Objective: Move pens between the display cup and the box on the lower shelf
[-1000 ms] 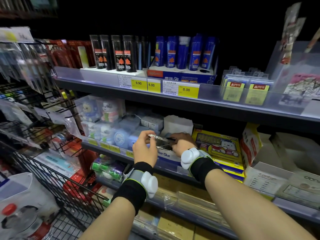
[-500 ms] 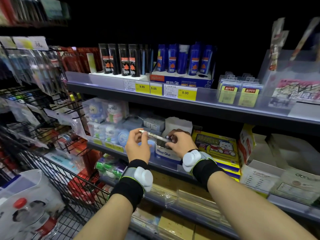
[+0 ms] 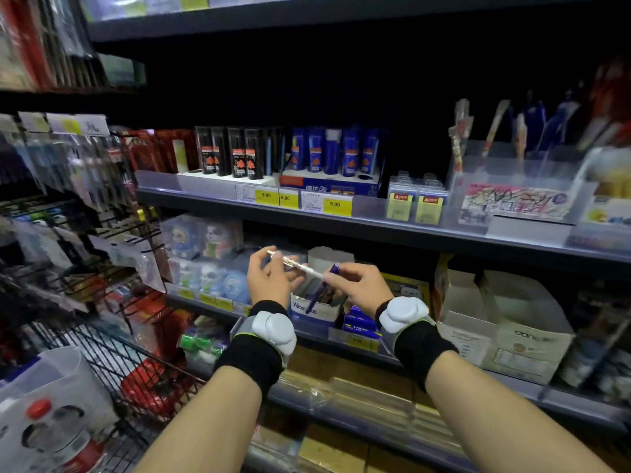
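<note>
My left hand pinches the left end of a clear, white-patterned pen held nearly level. My right hand grips the pen's other end and also holds a dark purple pen that hangs down toward the box. Both hands hover just above the open white "Water Glue" box on the lower shelf. A clear display cup with several upright pens stands on the upper shelf at the right.
A wire shopping cart with a bottle and packages sits at lower left. Black and blue tubes line the upper shelf above yellow price tags. White cartons stand right of the box; hanging packs fill the left rack.
Both hands have lifted away from the box with the clear pen stretched between them, and a purple pen now hangs from the right hand. The view has tilted upward.
</note>
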`<move>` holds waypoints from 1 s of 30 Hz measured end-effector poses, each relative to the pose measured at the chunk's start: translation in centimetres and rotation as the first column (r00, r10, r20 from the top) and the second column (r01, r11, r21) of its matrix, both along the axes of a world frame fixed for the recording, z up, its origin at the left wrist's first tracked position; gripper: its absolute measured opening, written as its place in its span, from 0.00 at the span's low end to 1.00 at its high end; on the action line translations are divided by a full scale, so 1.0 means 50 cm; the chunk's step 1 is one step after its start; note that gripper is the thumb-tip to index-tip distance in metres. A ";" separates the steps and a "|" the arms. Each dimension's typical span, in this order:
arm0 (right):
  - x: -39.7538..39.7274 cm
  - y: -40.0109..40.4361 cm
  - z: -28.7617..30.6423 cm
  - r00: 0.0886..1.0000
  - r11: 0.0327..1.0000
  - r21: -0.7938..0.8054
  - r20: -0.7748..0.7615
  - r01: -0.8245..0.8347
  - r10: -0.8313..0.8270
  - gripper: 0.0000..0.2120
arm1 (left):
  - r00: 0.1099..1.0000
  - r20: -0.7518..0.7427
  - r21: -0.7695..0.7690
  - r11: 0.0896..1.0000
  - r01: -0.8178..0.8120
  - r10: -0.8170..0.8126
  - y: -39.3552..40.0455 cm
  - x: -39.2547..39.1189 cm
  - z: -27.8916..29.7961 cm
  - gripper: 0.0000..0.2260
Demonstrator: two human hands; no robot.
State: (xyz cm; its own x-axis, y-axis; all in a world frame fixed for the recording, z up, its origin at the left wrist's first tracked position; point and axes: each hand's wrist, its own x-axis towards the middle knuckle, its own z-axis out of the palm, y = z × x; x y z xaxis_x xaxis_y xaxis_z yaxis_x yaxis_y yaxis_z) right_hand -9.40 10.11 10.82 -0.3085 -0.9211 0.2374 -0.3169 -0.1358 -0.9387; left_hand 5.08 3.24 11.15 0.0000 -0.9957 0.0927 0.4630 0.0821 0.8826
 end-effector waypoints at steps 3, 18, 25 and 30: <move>-0.008 0.035 0.023 0.991 1.000 -0.003 0.132 -0.022 0.022 0.04 | 0.998 -0.014 0.011 0.998 0.061 -0.061 0.033 -0.019 0.029 0.03; -0.079 0.245 0.165 0.984 0.968 -0.198 0.112 0.157 -0.136 0.08 | 0.887 0.194 -0.142 0.883 0.448 -0.419 0.205 -0.091 0.156 0.22; -0.129 0.312 0.227 0.979 0.951 -0.244 0.115 0.190 -0.166 0.08 | 0.841 0.266 -0.180 0.833 0.523 -0.471 0.247 -0.124 0.200 0.14; -0.176 0.341 0.271 0.980 0.948 -0.250 0.083 0.196 -0.181 0.07 | 0.822 0.308 -0.256 0.790 0.557 -0.479 0.264 -0.148 0.237 0.10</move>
